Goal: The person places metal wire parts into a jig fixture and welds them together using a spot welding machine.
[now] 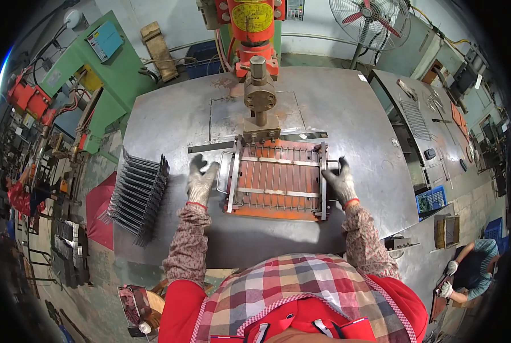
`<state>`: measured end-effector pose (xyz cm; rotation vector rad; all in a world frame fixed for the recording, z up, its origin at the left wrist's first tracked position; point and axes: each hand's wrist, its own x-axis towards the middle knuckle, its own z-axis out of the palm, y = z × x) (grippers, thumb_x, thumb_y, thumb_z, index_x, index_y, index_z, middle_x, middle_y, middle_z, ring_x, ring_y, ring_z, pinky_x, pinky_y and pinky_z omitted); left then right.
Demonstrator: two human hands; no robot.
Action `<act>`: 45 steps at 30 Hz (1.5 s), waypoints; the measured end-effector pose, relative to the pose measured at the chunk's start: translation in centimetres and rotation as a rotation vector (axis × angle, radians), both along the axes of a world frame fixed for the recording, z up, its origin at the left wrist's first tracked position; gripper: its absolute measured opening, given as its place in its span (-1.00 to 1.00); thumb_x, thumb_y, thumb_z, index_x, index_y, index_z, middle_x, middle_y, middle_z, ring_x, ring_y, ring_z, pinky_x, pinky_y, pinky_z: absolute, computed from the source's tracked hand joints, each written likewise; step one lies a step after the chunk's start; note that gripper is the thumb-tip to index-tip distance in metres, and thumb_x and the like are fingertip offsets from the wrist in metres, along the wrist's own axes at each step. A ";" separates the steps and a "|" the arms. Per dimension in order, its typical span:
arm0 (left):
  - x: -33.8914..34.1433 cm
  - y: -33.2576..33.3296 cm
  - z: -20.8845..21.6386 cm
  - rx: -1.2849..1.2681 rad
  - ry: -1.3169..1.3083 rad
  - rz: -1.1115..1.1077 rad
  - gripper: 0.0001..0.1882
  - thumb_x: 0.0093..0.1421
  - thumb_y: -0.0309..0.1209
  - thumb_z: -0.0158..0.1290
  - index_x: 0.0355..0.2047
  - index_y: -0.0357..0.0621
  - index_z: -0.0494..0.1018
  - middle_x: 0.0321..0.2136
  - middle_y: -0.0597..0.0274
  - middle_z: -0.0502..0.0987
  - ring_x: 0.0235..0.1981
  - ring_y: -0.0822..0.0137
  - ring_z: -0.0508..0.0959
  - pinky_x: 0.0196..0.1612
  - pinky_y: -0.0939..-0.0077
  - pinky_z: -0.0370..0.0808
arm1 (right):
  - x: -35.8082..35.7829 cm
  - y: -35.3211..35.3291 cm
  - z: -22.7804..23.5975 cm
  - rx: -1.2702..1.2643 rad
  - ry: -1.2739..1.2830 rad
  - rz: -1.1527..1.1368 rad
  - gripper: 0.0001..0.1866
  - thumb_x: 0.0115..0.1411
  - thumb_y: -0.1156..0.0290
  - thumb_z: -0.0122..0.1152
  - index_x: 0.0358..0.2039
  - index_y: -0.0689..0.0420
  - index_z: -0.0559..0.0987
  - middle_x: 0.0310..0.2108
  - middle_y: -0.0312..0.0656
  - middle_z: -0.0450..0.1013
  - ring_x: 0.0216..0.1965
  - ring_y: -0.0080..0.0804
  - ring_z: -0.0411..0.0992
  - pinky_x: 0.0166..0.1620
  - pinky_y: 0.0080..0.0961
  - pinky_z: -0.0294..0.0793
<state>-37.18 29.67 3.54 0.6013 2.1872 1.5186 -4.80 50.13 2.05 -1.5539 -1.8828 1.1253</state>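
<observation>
A reddish-brown jig plate [278, 213] with steel side bars lies flat on the metal table under the press head [261, 128]. On it rests a wire rack [275, 186] of thin parallel rods, crossed by two flat strips. My left hand [200, 184], in a grey-white glove with dark fingertips, is just left of the jig's wire handle [222, 171], fingers apart and nothing in them. My right hand [343, 183], gloved alike, is at the jig's right side with thumb and fingers spread beside the right handle. Whether its thumb touches the side bar I cannot tell.
A stack of dark wire racks [138, 197] stands at the table's left. The red press column [255, 28] rises at the back. A side table [432, 120] with loose rods is at right, a blue basket [431, 200] below it. Another person [475, 271] works at far lower right.
</observation>
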 end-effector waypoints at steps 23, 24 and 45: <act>0.7 2.6 0.5 -0.459 0.063 -0.121 -0.25 -0.05 -0.03 0.18 0.03 -0.28 0.25 -0.18 -0.10 0.50 -0.20 0.02 0.55 -0.09 0.21 0.46 | -5.3 8.5 -1.7 -0.007 -0.184 0.286 -0.36 0.08 0.19 0.20 0.12 0.20 0.25 -0.39 0.02 0.50 -0.36 -0.22 0.50 -0.31 -0.31 0.47; 0.4 3.0 0.3 -0.478 0.051 -0.128 -0.27 -0.04 -0.03 0.18 0.02 -0.27 0.26 -0.17 -0.09 0.50 -0.20 0.02 0.56 -0.09 0.20 0.45 | -5.2 9.1 -2.0 -0.005 -0.204 0.288 -0.37 0.08 0.19 0.20 0.11 0.19 0.26 -0.38 0.02 0.51 -0.36 -0.22 0.51 -0.30 -0.31 0.47; 2.3 4.1 -0.9 -0.343 -0.065 -0.103 -0.30 -0.11 -0.09 0.19 -0.04 -0.25 0.29 -0.26 -0.04 0.51 -0.29 0.06 0.56 -0.16 0.24 0.48 | -3.6 8.5 2.9 -0.267 -0.210 0.251 -0.16 0.05 0.08 0.26 0.21 0.26 0.15 -0.10 0.14 0.43 -0.14 -0.14 0.48 -0.20 -0.30 0.50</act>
